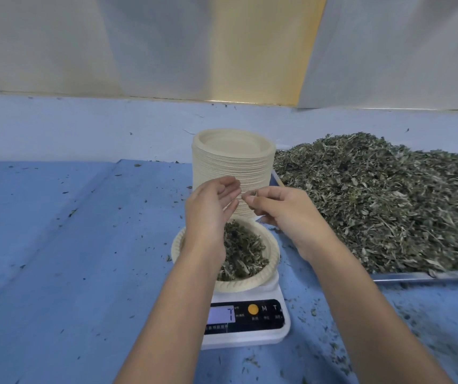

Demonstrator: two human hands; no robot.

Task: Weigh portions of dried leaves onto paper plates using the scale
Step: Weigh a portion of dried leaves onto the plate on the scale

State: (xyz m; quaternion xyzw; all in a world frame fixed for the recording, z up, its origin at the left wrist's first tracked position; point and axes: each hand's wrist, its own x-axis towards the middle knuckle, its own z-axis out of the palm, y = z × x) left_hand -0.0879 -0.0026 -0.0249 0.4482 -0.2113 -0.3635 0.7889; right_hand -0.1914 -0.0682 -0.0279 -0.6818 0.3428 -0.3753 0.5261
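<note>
A white digital scale (245, 322) stands on the blue table, and its lit display (221, 314) shows a 7. On the scale sits a paper plate (269, 268) holding a mound of dried leaves (245, 252). Both hands hover above this plate. My left hand (208, 209) has loose, slightly curled fingers and holds nothing I can see. My right hand (280, 210) pinches a few dried leaves (253, 193) between thumb and fingertips. Behind the hands rises a tall stack of paper plates (233, 159).
A metal tray (427, 276) heaped with a big pile of dried leaves (374, 200) fills the right side. Leaf crumbs are scattered over the blue table cover (69, 245). Pale sheeting hangs behind the table.
</note>
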